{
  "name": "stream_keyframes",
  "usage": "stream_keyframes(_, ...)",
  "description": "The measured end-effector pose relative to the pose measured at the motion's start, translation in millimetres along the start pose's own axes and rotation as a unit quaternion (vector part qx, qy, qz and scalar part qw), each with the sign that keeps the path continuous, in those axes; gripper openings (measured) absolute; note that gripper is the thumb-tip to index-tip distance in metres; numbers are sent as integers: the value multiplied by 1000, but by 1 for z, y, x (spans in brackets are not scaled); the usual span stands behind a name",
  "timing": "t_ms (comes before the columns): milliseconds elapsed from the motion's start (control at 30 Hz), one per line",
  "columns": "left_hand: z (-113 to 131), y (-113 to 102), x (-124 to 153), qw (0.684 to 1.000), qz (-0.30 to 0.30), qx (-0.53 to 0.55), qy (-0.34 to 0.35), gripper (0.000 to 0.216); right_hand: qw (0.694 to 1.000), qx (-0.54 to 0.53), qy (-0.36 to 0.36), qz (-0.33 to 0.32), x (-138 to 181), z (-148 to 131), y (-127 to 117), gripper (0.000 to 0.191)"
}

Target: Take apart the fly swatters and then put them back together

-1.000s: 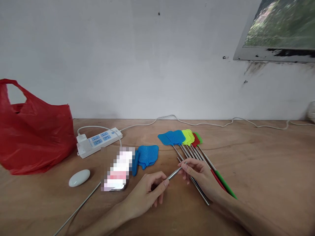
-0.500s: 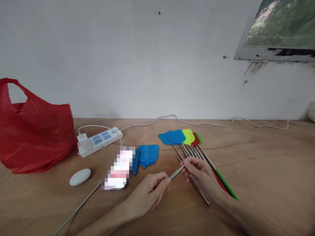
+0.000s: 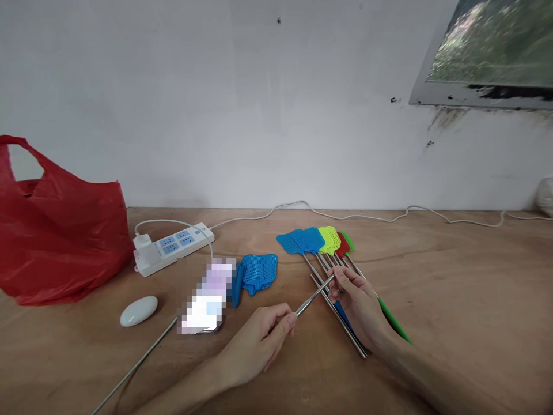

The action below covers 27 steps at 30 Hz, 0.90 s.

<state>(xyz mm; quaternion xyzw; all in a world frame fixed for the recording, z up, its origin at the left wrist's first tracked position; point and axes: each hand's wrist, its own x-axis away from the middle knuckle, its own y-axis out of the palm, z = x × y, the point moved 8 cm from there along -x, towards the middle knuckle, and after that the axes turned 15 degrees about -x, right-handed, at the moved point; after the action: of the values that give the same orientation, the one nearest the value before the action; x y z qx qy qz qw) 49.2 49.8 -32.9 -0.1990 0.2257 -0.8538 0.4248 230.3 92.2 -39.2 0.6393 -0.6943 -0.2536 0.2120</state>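
A thin telescopic metal rod (image 3: pixel 311 298) slants up and rightward between my two hands. My left hand (image 3: pixel 265 340) is closed around its lower, thicker end. At the upper tip, my right hand (image 3: pixel 352 294) pinches the rod between thumb and fingers. Behind the right hand lie several fly swatters with blue heads (image 3: pixel 309 240), yellow heads (image 3: pixel 330 239), a red head (image 3: pixel 343 245) and a green head (image 3: pixel 348 240). Their handles are partly hidden by my right hand and arm. Loose metal rods (image 3: pixel 341 320) lie just below. Detached blue swatter heads (image 3: pixel 260 271) rest left of them.
On the left are a red plastic bag (image 3: pixel 64 236), a white power strip (image 3: pixel 173 248), a white oval object (image 3: pixel 139 311) and a phone with a blurred screen (image 3: pixel 209 302). A white cable (image 3: pixel 354 217) runs along the wall. A grey cable (image 3: pixel 133 369) crosses the front left.
My right hand has moved up and slightly right, away from the left hand, and more of the rod shows between them. The left hand has stayed nearly in place.
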Motion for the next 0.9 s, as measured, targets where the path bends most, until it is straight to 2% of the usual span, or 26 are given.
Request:
stream_keyframes(200,-2,3,1,1000,9,-6,4,46,989,63,96,-91,16,23,19,36)
stream_keyframes(400,0,6,2,1000,10,-26,11,44,981,112,77,-139,21,27,27,36)
stream_keyframes(767,5,3,3,999,17,-35,9,42,992,71,47,-92,11,11,17,34)
stream_keyframes(900,6,1,4,996,30,-82,9,39,989,83,59,-105,12,13,18,33)
